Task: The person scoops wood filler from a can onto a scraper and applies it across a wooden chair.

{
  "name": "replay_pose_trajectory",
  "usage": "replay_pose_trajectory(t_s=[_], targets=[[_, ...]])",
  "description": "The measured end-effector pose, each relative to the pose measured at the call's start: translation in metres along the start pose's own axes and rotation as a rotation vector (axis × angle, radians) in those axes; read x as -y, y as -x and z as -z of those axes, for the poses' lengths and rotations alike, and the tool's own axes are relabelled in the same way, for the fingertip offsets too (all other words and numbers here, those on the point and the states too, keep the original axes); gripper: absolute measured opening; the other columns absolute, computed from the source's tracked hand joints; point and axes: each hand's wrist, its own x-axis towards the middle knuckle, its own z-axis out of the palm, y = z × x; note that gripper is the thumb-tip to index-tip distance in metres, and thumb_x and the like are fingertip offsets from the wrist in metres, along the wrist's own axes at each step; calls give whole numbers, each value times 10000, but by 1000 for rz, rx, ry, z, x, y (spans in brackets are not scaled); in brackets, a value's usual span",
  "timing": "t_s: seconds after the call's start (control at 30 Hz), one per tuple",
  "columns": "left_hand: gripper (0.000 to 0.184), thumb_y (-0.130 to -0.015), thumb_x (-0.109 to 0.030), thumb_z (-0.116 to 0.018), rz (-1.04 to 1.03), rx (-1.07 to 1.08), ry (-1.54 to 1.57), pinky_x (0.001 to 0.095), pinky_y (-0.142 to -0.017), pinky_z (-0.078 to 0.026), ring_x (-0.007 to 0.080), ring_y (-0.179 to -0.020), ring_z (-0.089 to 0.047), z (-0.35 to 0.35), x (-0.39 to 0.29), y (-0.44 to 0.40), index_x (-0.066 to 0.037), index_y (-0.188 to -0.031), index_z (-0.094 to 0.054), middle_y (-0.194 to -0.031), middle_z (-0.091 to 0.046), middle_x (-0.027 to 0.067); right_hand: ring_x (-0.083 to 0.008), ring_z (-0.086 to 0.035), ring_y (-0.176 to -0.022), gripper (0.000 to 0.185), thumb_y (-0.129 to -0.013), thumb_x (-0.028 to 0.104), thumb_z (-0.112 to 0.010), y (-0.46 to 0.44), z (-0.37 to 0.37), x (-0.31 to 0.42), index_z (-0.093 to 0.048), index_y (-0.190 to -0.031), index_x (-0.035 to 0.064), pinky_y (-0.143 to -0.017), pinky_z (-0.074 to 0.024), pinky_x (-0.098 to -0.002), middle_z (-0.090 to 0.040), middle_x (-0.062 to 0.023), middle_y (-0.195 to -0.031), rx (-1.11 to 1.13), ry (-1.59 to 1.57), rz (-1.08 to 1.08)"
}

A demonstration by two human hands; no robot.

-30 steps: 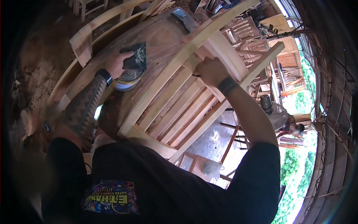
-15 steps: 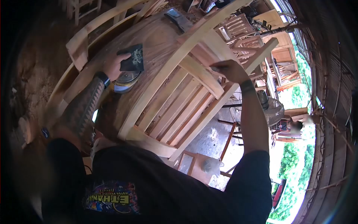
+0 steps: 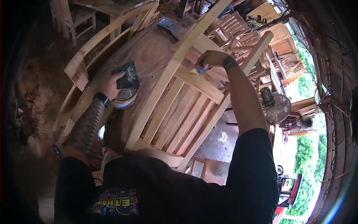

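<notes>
Frame point(image 3: 161, 87) and slats point(image 3: 164, 113) ahead look joined, pale paste point(image 3: 131, 72) seems left to use on the dark plate point(image 3: 126, 80) the left hand point(image 3: 109, 85) grips, and the right hand point(image 3: 213, 59) pinches a blue tool point(image 3: 202, 69) near a crosspiece point(image 3: 199, 86).

Left hand point(image 3: 109, 85) in grip; right hand point(image 3: 214, 59) curled

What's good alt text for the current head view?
Right hand holds a small blue item at a slatted wooden frame; left hand holds a dark sheet with pale smears, by a can.
</notes>
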Motion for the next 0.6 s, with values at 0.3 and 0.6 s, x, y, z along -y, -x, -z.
replay_pose_trajectory(t_s=[0.3, 0.6], targets=[[726, -603, -128, -965, -35, 54, -421, 475, -986, -510, 426, -1119, -640, 2, -6, 0, -154, -1282, -711, -1214, -689, 215, -156, -696, -1038, 318, -886, -21, -661, 139, -86, 25, -749, -1191, -12, -945, -557, -321, -766, -89, -1124, -359, -263, 328], [363, -899, -181, -764, 752, 38, 857, 343, -833, -567, 235, -924, -705, 1, -71, -22, -61, -1237, -704, -1078, -723, 67, -198, -651, -1155, 393, -1028, 18, -593, 173, -247, 89, -587, -1418, -25, -1005, -554, -353, -674, -121, -1280, -1011, -1023, 416]])
